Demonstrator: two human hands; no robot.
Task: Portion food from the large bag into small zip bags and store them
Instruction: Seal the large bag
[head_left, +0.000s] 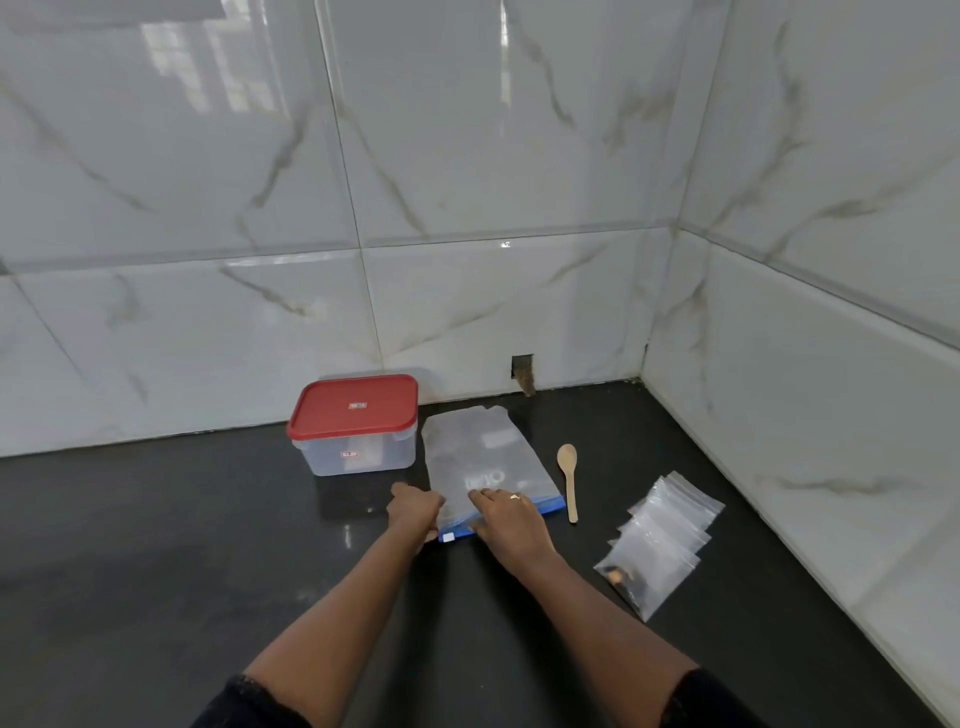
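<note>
A large frosted zip bag (480, 457) with a blue zipper strip lies flat on the black counter (156, 545), its zip end toward me. My left hand (415, 512) grips the bag's near left corner by the blue strip. My right hand (509, 519), a ring on one finger, rests on the zip edge with its fingers laid over the bag. A fanned stack of small clear zip bags (662, 535) lies to the right; the nearest one holds a few dark and tan bits of food.
A clear plastic box with a red lid (356, 423) stands shut at the back left of the bag. A wooden spoon (569, 478) lies between the large bag and the small bags. Marble-tiled walls (467, 208) enclose the counter at the back and right.
</note>
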